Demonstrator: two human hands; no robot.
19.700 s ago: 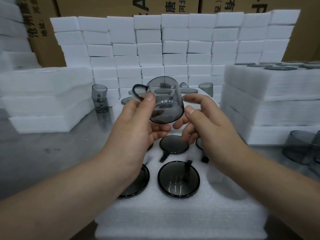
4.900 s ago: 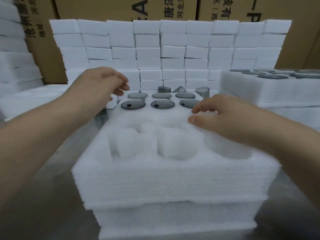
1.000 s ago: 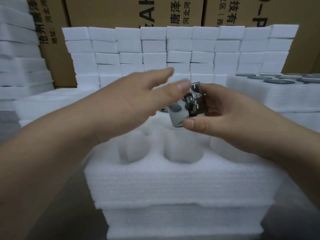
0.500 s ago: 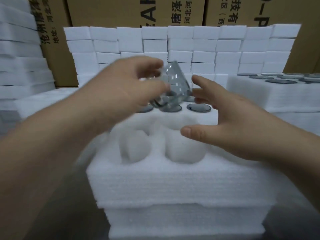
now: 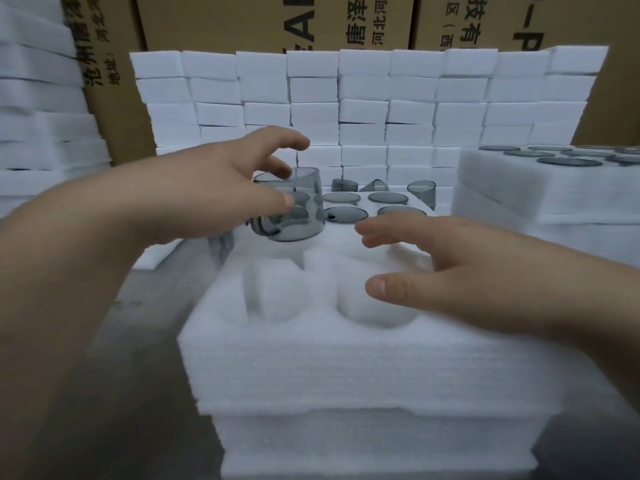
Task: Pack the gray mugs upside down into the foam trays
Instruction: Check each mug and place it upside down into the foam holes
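My left hand (image 5: 221, 192) pinches the gray mug (image 5: 291, 209) above the foam tray (image 5: 346, 362), near its far left corner; my right hand (image 5: 450, 271) hovers wide, holding nothing. Risk — a fingertip grip on the smooth wall may slip, or the handle may catch a pocket edge and tilt the mug.

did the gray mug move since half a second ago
Yes. The gray mug in the left hand came down and left against the block wall, toward the foam tray.
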